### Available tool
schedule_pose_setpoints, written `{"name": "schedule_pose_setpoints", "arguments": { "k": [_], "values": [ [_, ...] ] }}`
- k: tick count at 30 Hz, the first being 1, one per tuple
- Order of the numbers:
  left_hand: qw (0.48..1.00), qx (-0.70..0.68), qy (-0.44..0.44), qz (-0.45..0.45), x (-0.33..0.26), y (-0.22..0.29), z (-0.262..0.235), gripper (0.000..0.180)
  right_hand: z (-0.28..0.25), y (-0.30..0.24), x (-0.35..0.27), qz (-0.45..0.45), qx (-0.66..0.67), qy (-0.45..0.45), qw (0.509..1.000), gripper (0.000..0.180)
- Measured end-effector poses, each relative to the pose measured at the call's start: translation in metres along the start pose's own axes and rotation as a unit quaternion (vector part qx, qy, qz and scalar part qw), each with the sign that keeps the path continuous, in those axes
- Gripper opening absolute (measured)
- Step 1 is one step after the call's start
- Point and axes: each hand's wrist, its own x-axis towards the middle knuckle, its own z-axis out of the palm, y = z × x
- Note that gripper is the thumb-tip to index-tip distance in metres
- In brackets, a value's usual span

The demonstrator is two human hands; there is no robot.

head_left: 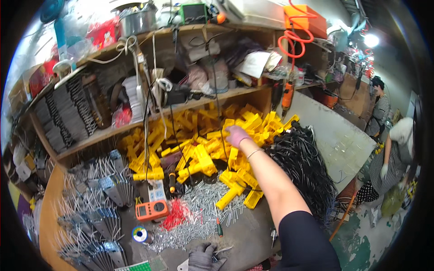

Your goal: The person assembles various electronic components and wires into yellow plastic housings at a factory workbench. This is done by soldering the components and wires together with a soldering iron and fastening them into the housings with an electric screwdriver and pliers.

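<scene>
My right hand (238,136), in a pink glove, is stretched far forward over a heap of yellow plastic housings (202,159). Its fingers close on one yellow plastic housing (228,123) at the top of the heap. Low in the picture, near the bench's front edge, is my left hand (204,258) in a grey glove. Its fingers are curled, and what they hold is mostly hidden. A thin pale strip (223,249) sticks out beside it. A small screwdriver (219,227) lies just beyond, by a spread of loose screws (205,205).
Left on the bench stand several stacks of metal plates with white wires (97,221), a solder spool (140,235) and an orange multimeter (152,210). Black cables (300,158) pile up at right. An orange power screwdriver (287,95) hangs from a coiled hose. Co-workers (398,149) are at far right.
</scene>
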Motion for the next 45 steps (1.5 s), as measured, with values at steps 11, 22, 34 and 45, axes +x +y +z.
{"name": "schedule_pose_setpoints", "arguments": {
  "k": [11,22,34,45],
  "values": [
    [0.997,-0.035,-0.033,-0.055,-0.007,-0.004,-0.003,0.055,-0.106,0.041,0.034,0.012,-0.155,0.189,0.969,0.037],
    [1.000,-0.020,0.013,-0.003,0.000,0.005,-0.012,0.051,-0.058,0.057,-0.039,-0.024,-0.108,0.092,0.990,0.029],
    [0.999,0.039,-0.008,0.018,-0.005,-0.004,-0.009,0.048,-0.015,0.031,-0.013,-0.098,0.027,0.009,0.995,0.033],
    [0.997,-0.026,-0.056,-0.034,0.007,0.007,-0.002,0.053,-0.003,0.017,0.035,-0.089,-0.213,-0.053,0.972,0.030]
  ]
}}
